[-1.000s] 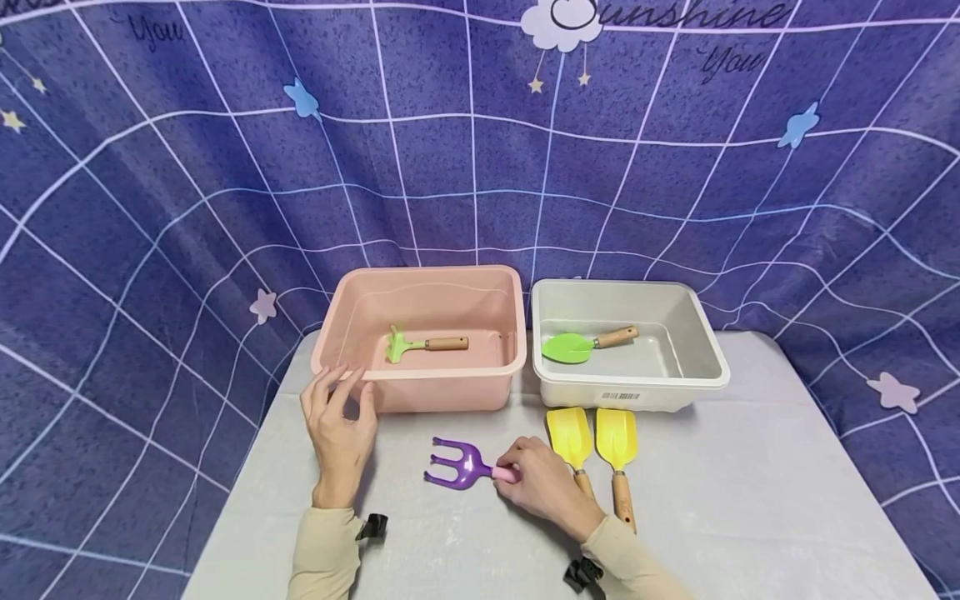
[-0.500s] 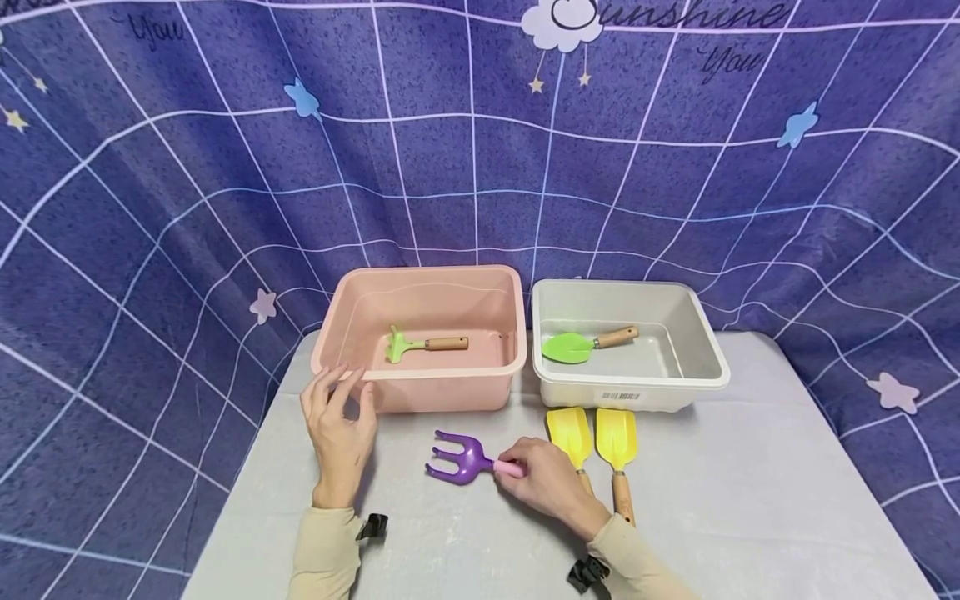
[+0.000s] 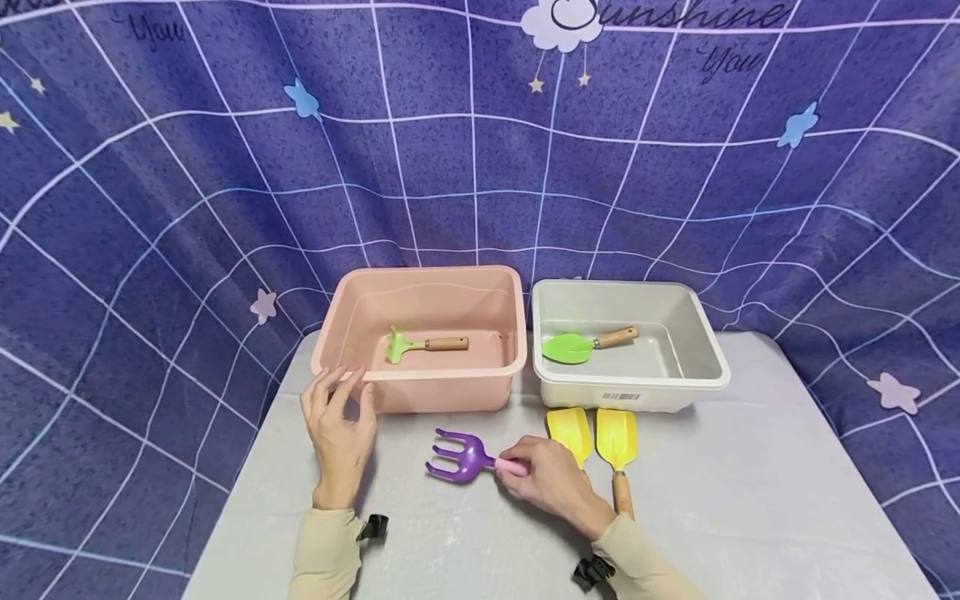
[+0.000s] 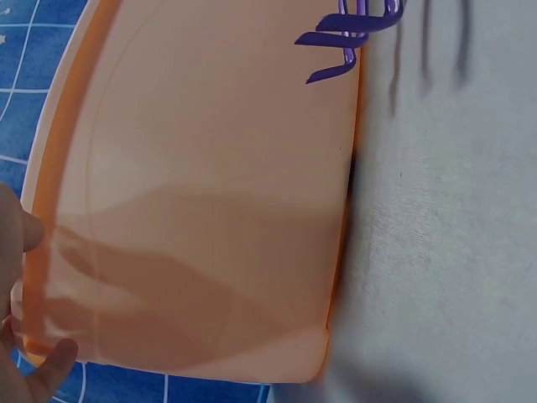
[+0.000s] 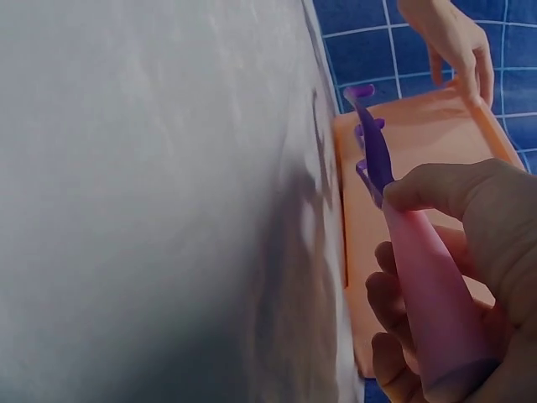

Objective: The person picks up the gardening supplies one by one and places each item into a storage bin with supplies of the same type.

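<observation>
A purple three-tined hand fork (image 3: 465, 458) with a pink handle is in my right hand (image 3: 555, 479). In the right wrist view the thumb lies along the handle (image 5: 432, 294) near the neck, and the fingers curl beneath. The tines point left, and their shadows fall apart from them on the table in the left wrist view. My left hand (image 3: 337, 433) holds the front left rim of the pink bin (image 3: 442, 393), fingers over the edge and thumb outside. A small green rake (image 3: 420, 343) with a wooden handle lies in that bin.
A white bin (image 3: 630, 396) stands right of the pink one, with a green trowel (image 3: 570, 348) inside. Two yellow shovels (image 3: 617, 437) lie before it, one partly hidden by my right hand. A purple patterned cloth (image 3: 480, 150) hangs behind the grey-covered table (image 3: 435, 550).
My right hand has raised the hand fork slightly and shifted a little to the right with it. The left hand stays at the pink bin's rim.
</observation>
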Tool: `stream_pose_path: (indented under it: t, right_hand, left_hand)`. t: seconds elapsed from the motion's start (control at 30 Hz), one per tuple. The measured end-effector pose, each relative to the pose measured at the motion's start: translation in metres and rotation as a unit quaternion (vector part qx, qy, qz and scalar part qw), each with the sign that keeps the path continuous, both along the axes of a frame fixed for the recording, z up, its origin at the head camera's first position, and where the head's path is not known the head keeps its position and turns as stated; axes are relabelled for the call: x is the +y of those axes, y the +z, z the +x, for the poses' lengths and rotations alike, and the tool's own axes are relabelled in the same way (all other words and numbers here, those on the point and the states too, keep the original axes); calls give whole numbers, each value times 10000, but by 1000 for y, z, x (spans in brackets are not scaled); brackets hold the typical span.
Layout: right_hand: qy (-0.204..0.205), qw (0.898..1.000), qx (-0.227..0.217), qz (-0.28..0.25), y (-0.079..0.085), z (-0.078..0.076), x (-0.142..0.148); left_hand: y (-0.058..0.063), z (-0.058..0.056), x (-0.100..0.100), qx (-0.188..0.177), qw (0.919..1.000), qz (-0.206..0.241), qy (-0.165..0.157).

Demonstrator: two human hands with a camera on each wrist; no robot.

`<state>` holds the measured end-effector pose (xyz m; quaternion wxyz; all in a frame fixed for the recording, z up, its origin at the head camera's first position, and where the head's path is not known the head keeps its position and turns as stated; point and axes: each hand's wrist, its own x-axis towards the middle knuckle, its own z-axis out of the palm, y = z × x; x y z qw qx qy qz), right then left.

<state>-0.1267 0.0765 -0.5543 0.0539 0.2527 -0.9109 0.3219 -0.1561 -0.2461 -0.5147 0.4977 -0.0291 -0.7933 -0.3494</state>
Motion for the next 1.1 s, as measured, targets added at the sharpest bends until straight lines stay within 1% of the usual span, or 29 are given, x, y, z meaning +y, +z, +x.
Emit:
stream_pose_path:
  t: [0.33,0.53,0.6,0.87,1.1]
  right_hand:
    - [-42,9999,121,51,5,0,2]
    - [25,9983,533,-243,5,-2,5]
    - [62,9977,601,-295,5,-2,6]
    - [193,9986,379,-307,7,0,8]
    - [98,9976,551,-417,13,-1,10]
  left_hand:
    - [-1,-1,-1,-31,10000,-64,56]
    - [-1,-2,-1,-20,10000,-60,44]
    - [-2,-2,-1,-16,10000,-59,40]
    - [-2,-1,-1,-11,10000,-55,35]
    - [-2,-1,-1,1,10000,-52,48]
